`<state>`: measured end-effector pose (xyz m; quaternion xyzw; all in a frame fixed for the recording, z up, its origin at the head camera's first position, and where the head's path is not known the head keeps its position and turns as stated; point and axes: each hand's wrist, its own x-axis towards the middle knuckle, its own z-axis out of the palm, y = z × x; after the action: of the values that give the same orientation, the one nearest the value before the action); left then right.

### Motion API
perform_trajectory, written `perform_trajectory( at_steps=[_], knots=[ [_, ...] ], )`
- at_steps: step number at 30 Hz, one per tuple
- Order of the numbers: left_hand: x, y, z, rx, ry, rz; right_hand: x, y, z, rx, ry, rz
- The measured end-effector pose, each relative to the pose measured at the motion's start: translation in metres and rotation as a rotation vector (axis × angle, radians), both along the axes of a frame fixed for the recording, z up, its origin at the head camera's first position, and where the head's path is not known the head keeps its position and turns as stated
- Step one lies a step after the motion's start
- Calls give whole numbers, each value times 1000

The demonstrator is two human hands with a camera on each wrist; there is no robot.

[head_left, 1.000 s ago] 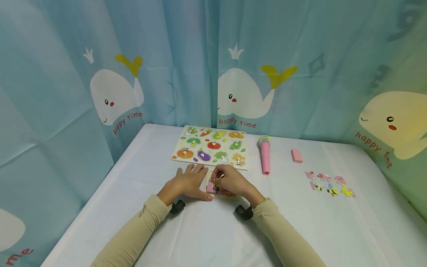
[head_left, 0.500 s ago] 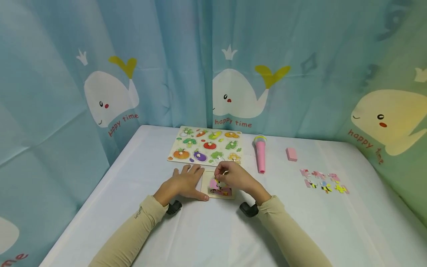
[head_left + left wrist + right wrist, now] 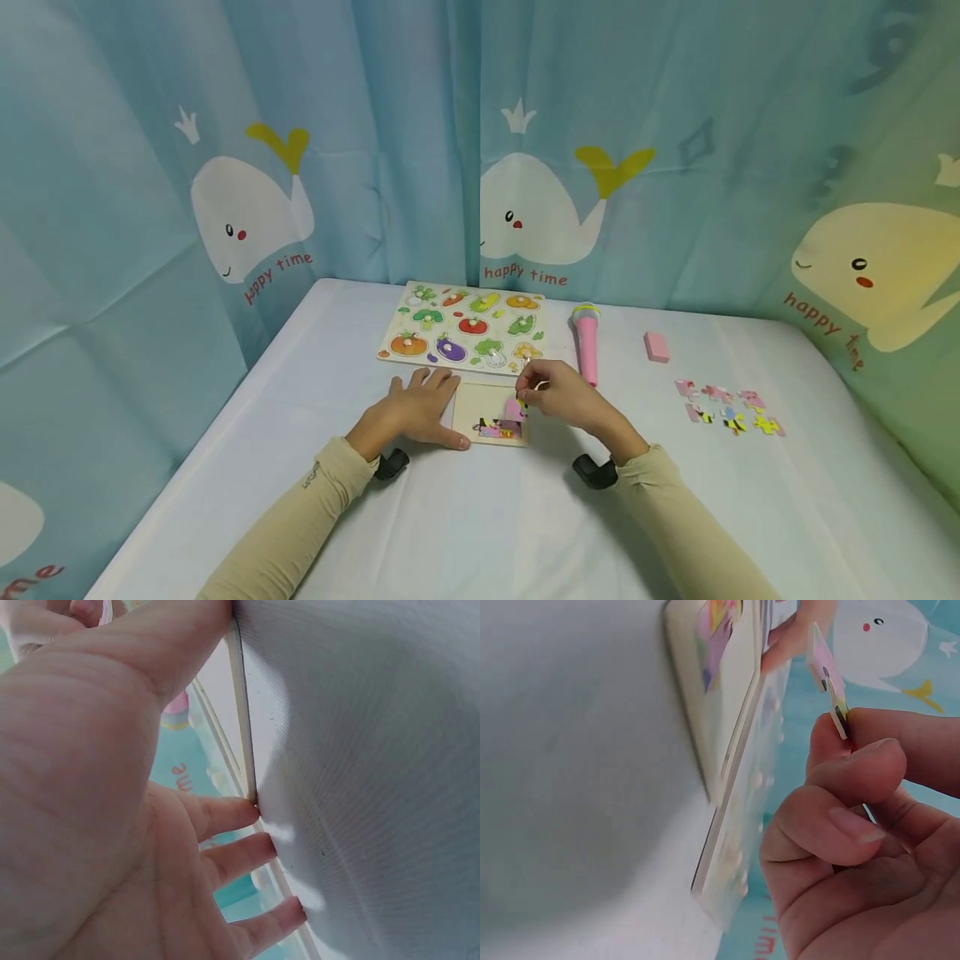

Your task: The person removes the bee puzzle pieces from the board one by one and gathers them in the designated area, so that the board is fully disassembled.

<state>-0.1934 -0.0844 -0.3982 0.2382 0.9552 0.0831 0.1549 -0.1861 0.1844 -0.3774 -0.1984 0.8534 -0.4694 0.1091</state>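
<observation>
My right hand (image 3: 558,398) pinches a jigsaw piece (image 3: 826,669) between thumb and fingertips, over the right side of a small wooden puzzle tray (image 3: 470,402). The piece is pink with yellow and black marks, and stands tilted above the tray in the right wrist view. A few joined jigsaw pieces (image 3: 497,430) lie along the tray's lower right, partly overlapped by the held piece. My left hand (image 3: 416,414) lies with fingers spread at the tray's left side, its thumb by the lower left corner. In the left wrist view its fingertips (image 3: 259,846) touch the cloth.
Behind the tray lies a vegetable peg board (image 3: 461,327). A pink toy microphone (image 3: 587,346) and a pink block (image 3: 656,347) are to its right. Several loose jigsaw pieces (image 3: 731,407) sit in two rows farther right. A whale-print curtain (image 3: 420,150) borders the table.
My right hand has lifted the jigsaw piece off the tray's middle and carried it to the right, baring more of the tray. The left hand has stayed in place.
</observation>
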Motion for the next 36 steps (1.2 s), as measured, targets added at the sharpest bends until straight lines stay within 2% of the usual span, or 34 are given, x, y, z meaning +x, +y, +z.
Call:
perform_trajectory(
  at_steps=[8, 19, 36],
  knots=[
    [1, 0, 3, 19, -3, -4, 6, 27, 5, 52, 6, -44],
    [2, -1, 1, 30, -9, -1, 14, 61, 9, 90, 51, -69],
    [2, 0, 2, 25, -14, -4, 17, 86, 10, 89, 44, -77]
  ],
)
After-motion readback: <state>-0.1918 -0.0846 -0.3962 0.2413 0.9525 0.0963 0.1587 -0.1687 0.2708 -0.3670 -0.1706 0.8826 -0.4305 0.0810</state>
